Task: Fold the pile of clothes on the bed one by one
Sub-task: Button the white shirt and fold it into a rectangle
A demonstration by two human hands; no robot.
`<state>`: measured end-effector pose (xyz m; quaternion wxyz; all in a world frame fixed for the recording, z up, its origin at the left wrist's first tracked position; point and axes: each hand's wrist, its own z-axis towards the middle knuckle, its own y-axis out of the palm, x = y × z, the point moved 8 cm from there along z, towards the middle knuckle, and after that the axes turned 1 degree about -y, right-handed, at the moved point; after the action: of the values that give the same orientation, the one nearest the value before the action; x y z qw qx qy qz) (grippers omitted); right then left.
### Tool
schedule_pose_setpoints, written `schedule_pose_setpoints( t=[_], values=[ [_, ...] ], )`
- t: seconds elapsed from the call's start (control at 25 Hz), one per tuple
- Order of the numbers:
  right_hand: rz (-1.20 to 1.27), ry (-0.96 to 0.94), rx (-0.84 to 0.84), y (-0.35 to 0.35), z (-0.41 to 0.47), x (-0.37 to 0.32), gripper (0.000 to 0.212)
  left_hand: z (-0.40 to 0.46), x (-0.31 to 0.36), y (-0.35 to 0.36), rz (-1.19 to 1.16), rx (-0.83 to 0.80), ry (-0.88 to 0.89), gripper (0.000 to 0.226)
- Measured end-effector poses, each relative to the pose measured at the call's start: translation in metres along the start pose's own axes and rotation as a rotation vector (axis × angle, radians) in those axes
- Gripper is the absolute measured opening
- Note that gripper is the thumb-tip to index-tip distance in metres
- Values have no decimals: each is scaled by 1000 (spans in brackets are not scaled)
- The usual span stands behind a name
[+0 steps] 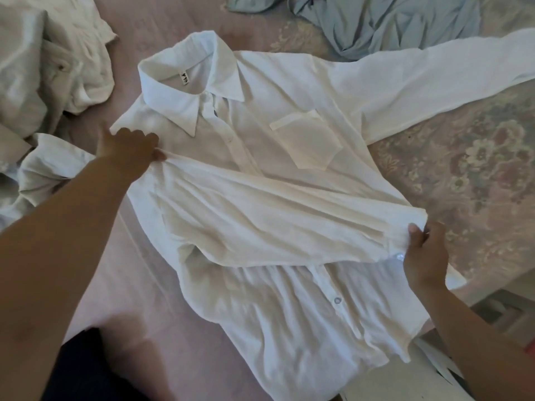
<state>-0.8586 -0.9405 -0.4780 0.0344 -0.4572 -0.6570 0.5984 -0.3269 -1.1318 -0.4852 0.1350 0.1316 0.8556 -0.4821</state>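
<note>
A white button-up shirt (289, 134) lies face up on the bed, collar toward the far left, chest pocket showing. One long sleeve (260, 221) is drawn diagonally across the shirt's front. My left hand (127, 147) pinches that sleeve at the shoulder seam. The cuff end of the same sleeve is gripped by my right hand (424, 253), near the shirt's right edge. The other sleeve (434, 79) stretches flat toward the far right.
A heap of pale crumpled clothes (49, 68) sits at the far left. A light blue garment (376, 21) lies bunched at the back. The bed cover (463, 157) is pink with a floral pattern; its edge and the floor show at the lower right.
</note>
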Motion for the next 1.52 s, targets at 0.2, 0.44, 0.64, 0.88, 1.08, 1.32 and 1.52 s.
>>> schedule_pose_setpoints(
  t=[0.2, 0.44, 0.64, 0.88, 1.08, 1.32, 1.52],
  values=[
    [-144, -37, 108, 1, -3, -2, 34, -37, 9, -11, -200, 474, 50, 39],
    [-383, -761, -60, 52, -128, -47, 49, -207, 95, 50, -774, 576, 49, 55],
    [-520, -1206, -458, 97, -230, -36, 48, -322, 197, 114, -616, 366, 212, 59],
    [-715, -1468, -635, 106, -263, 14, 109, -400, 225, 159, -1332, 282, -308, 53],
    [-805, -1486, -661, 116, -290, 50, 140, -416, 261, 178, -1795, -66, -793, 10],
    [-596, -1499, -486, 111, -321, 50, 83, -455, 255, 178, -1846, -11, -916, 31],
    [-602, -1481, -660, 108, -338, 66, 65, -483, 269, 211, -1631, -259, -882, 36]
  ],
)
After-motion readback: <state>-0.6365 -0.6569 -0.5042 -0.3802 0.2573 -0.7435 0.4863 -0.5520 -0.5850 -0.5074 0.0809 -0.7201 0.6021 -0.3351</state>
